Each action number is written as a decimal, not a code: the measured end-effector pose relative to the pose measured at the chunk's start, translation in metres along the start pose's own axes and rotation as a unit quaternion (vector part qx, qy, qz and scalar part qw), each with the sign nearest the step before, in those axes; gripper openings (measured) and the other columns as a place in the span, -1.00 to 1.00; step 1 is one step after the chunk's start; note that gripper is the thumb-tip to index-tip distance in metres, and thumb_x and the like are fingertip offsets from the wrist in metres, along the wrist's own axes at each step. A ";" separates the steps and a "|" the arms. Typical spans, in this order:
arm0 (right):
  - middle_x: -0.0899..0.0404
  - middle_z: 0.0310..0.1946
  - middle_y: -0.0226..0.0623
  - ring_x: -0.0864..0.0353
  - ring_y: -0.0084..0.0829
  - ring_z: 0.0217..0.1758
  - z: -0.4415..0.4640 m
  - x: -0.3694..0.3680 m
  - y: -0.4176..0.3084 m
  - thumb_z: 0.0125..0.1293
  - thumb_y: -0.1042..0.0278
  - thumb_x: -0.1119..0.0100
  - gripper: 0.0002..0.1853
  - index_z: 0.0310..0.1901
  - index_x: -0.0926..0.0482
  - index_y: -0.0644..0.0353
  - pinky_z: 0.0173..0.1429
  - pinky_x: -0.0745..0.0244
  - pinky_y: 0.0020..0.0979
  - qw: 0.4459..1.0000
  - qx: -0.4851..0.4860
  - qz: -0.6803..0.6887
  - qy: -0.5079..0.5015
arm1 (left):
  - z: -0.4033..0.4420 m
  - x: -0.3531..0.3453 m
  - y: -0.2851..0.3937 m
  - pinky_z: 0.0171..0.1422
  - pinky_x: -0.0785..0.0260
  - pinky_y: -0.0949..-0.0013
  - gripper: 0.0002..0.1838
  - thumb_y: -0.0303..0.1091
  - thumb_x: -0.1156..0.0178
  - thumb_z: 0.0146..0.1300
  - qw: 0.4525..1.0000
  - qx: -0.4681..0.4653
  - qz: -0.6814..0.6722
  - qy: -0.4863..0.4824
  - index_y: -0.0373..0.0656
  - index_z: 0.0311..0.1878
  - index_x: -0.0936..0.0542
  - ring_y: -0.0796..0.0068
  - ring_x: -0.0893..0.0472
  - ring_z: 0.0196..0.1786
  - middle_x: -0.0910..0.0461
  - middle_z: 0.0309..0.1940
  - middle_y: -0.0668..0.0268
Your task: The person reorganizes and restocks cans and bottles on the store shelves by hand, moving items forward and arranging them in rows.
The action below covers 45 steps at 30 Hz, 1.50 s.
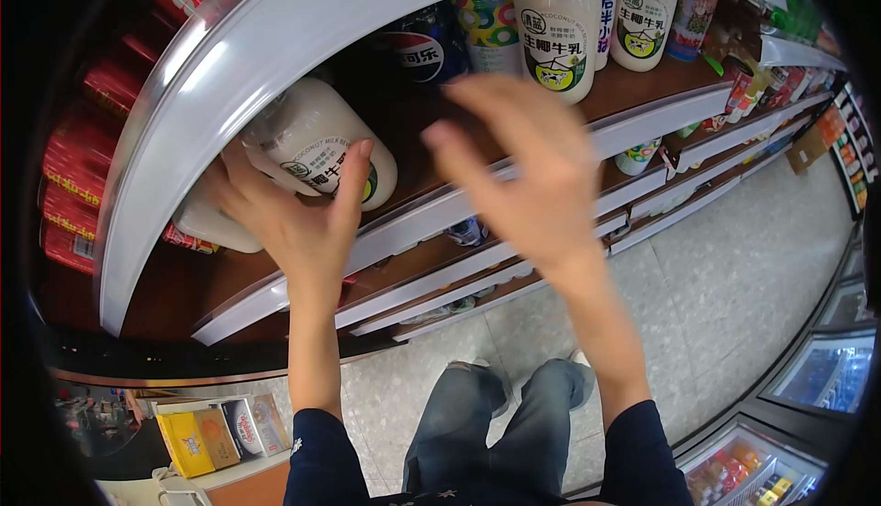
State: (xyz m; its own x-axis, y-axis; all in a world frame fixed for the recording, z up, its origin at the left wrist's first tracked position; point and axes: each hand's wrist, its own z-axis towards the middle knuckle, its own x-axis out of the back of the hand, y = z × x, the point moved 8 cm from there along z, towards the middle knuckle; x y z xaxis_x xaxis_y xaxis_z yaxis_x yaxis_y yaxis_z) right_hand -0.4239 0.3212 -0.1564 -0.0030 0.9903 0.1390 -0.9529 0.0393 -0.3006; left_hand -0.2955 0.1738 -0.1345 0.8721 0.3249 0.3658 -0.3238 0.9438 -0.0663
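My left hand (pixel 289 217) is at the left end of the shelf, its thumb and fingers spread around a white coconut milk bottle (pixel 321 139) that leans at an angle. Another white bottle (pixel 216 222) lies partly hidden behind that hand. My right hand (pixel 523 162), blurred by motion, hovers in front of the shelf with fingers apart and nothing between them. Beyond it stand two more white bottles, a nearer one (pixel 555 38) and a farther one (pixel 644 20). A dark blue cola bottle (pixel 419 52) and a cup with coloured rings (pixel 489 29) are deeper on the shelf.
Red cans (pixel 73 185) fill the far left behind a curved white frame (pixel 138 176). Lower shelves with white edges (pixel 440 290) run below. My legs are over the grey tiled floor (pixel 707 231). Chest freezers (pixel 752 469) are at the lower right, boxes (pixel 197 442) at the lower left.
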 end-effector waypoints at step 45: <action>-0.65 -0.34 -0.19 -0.61 -0.21 -0.23 -0.087 0.053 -0.180 0.18 0.57 -0.26 -0.89 -0.24 -0.62 0.29 -0.10 -0.48 -0.33 0.871 -0.286 0.238 -0.321 | 0.042 0.276 -0.080 0.21 -0.43 0.19 -0.24 -0.46 -0.57 -0.14 0.949 0.153 -0.270 0.062 -0.13 0.04 -0.23 0.09 -0.49 0.20 -0.37 0.20 -0.11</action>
State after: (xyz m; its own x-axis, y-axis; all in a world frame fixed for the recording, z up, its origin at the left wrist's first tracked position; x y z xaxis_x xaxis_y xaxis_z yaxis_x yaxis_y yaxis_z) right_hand -0.2260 0.3779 -0.1769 -0.6997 0.6416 0.3143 -0.4915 -0.1129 -0.8635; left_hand -0.0446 0.1858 0.0103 0.9713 -0.1781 0.1575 0.1071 0.9192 0.3791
